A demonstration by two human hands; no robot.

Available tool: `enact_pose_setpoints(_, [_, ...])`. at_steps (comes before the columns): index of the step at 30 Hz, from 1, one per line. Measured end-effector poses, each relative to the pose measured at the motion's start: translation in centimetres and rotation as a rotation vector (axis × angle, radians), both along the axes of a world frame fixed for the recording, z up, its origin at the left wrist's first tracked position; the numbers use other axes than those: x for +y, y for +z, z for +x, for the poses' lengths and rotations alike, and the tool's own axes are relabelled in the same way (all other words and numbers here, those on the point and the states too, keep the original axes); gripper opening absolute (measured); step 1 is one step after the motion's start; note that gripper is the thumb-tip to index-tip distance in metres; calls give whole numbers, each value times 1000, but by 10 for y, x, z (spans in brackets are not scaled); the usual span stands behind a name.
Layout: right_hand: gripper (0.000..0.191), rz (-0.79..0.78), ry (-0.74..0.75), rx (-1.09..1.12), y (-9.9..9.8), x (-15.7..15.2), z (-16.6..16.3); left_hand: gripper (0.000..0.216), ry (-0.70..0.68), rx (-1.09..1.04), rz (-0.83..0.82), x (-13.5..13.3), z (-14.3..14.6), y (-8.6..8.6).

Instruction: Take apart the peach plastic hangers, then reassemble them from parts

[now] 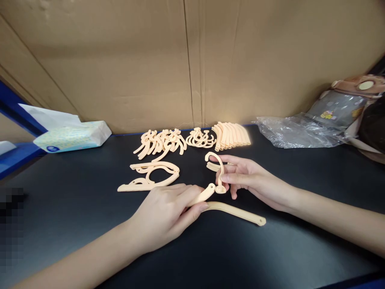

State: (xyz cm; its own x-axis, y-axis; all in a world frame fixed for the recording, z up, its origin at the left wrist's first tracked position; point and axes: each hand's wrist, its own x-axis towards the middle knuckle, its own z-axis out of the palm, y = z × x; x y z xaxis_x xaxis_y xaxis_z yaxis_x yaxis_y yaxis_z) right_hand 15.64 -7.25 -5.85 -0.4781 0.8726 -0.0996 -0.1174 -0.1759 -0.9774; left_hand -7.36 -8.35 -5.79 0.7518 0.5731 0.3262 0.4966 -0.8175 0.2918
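Left grip [168, 210]: thumb and fingers pinched together on a bar [206, 194], whose holed end projects to the right. Right grip [240, 170]: thumb and fingers closed about the stem of a hook [222, 167], curl uppermost, its round foot just beside the holed end. A second bar [236, 212] extends rightward from beneath the left thumb; whether it is held or simply lies on the desk cannot be determined, its other end being covered. A further piece [213, 166] shows in part behind the right fingers. On the black desk [210, 257], to the left, a hanger [156, 165] lies flat. Rear, left to right: a heap of curved pieces [162, 140], a cluster of hooks [200, 139], a row of bars [231, 136]. Left margin: a tissue pack [73, 137], beside a blue frame [12, 104]. Right margin: crumpled clear film [294, 132] and a brown-lidded bottle [331, 108]. Background: a creased cardboard wall [120, 60] with a dark vertical seam.
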Motion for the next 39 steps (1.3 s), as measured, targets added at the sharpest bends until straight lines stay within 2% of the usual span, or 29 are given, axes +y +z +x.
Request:
enact_pose_setpoints(7, [48,6,14,12,-1,0,1,14,-30,20,11,-1,-2,1])
enact_pose_setpoints(13, [51,-9,5,3,0,0,1,16,-37,18,92,-2,-2,-3])
enact_pose_setpoints(20, [43,0,6,16,-1,-1,2,15,-31,15,147,0,-2,-7])
enact_pose_setpoints(32, [42,3,-13,32,-2,0,2,12,-108,10,17,1,-1,-2])
enact_pose_setpoints(39, [38,-17,-10,69,-3,0,3,14,-87,75,60,4,-2,-3])
